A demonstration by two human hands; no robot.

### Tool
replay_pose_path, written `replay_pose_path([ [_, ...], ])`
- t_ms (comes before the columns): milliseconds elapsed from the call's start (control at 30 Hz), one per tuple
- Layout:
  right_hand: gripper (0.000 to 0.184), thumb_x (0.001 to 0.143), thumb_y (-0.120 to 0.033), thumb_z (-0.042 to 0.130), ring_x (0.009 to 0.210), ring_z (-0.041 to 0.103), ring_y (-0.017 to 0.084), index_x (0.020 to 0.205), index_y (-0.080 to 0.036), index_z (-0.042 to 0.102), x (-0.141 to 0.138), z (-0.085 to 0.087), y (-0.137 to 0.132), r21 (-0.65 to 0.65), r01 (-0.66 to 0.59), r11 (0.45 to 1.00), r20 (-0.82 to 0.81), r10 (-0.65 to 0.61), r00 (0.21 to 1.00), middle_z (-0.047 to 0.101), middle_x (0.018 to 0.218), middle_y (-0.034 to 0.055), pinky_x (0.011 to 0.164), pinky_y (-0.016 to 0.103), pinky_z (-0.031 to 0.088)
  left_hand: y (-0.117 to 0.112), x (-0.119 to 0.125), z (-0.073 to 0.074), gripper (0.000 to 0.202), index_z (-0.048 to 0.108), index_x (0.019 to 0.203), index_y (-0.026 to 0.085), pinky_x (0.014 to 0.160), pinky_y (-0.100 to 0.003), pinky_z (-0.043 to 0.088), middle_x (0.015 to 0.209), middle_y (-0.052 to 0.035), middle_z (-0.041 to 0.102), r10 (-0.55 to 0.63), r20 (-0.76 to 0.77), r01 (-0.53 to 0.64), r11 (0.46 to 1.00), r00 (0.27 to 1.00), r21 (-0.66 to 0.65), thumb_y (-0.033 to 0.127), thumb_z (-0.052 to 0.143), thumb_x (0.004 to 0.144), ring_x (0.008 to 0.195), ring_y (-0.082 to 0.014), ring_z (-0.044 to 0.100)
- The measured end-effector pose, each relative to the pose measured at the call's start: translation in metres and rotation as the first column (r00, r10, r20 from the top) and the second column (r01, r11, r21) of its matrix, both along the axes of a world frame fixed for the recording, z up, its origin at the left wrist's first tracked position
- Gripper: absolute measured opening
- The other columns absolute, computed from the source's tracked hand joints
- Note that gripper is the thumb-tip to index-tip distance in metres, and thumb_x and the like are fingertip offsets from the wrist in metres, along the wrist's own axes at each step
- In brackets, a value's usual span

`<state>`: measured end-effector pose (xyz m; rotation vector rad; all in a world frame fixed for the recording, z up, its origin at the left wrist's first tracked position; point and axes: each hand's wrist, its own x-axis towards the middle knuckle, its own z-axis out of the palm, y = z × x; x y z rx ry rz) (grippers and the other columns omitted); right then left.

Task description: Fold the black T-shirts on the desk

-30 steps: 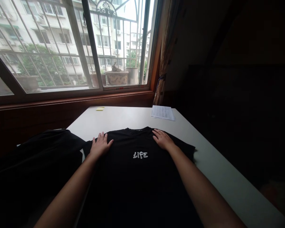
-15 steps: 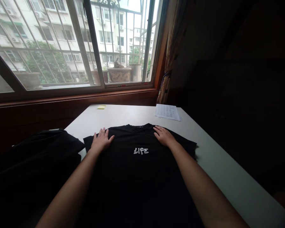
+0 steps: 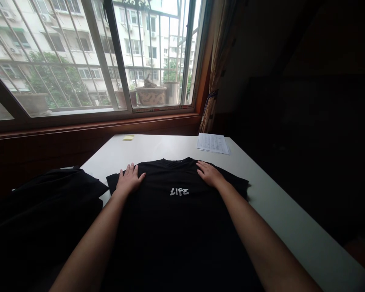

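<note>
A black T-shirt with white lettering on its chest lies spread out on a white table, its collar toward the window. Flat on the shirt's left shoulder area rests my left hand, fingers spread. My right hand lies on the opposite shoulder with its fingers stretched out and the thumb a little apart. Neither hand grips the cloth. The lower part of the shirt fades into dark shadow between my forearms.
To the left sits a heap of black cloth. Printed papers lie at the table's far right corner, and a yellow sticky note pad at the far left. Beyond stands a barred window beside a tied curtain.
The camera view has shifted very slightly. Both hands stay in place on the shirt, which lies as before.
</note>
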<state>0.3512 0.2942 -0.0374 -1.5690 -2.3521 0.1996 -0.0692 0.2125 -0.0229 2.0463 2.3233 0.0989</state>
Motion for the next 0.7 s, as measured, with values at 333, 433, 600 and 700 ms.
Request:
replay_pose_path([
  [333,0.048,0.094,-0.046,0.051,0.14,0.047,0.026,0.135,-0.026,0.064,0.12,0.003,-0.053,-0.04,0.175,0.984,-0.21,-0.18,0.961,0.052,0.151,0.0031,0.121,0.044,0.033,-0.003,-0.001,-0.003,0.081,0.023,0.159,0.01,0.122,-0.06,0.009,0.167,-0.0152,0.01,-0.019,0.009,0.019,1.0,1.0,0.019,0.066,0.02,0.099,0.154,-0.0316,0.006],
  [433,0.049,0.093,-0.048,0.051,0.139,0.048,0.027,0.133,-0.023,0.065,0.154,0.001,-0.077,-0.051,0.248,0.967,-0.296,-0.252,0.921,0.056,0.147,0.0052,0.121,0.044,0.033,-0.005,-0.003,-0.003,0.08,0.026,0.158,0.01,0.122,-0.06,0.01,0.166,-0.0157,0.012,-0.037,0.023,0.036,0.999,0.999,0.032,0.064,0.022,0.1,0.154,-0.0317,0.008],
  [600,0.052,0.094,-0.054,0.048,0.14,0.047,0.028,0.136,-0.026,0.062,0.174,0.0,-0.116,-0.068,0.267,0.961,-0.343,-0.274,0.898,0.056,0.147,0.0048,0.12,0.046,0.035,-0.012,-0.006,0.004,0.071,0.03,0.157,0.013,0.123,-0.055,0.016,0.165,-0.0141,0.024,-0.08,0.058,0.073,0.991,0.995,0.116,0.056,0.033,0.101,0.154,-0.0303,0.014],
  [700,0.057,0.093,-0.057,0.048,0.143,0.042,0.029,0.141,-0.028,0.056,0.17,0.001,-0.135,-0.067,0.261,0.963,-0.321,-0.269,0.908,0.047,0.154,0.0053,0.121,0.048,0.032,-0.023,-0.003,0.013,0.06,0.037,0.153,0.014,0.121,-0.056,0.022,0.163,-0.0133,0.031,-0.099,0.073,0.083,0.977,0.992,0.196,0.044,0.034,0.102,0.153,-0.0314,0.018],
])
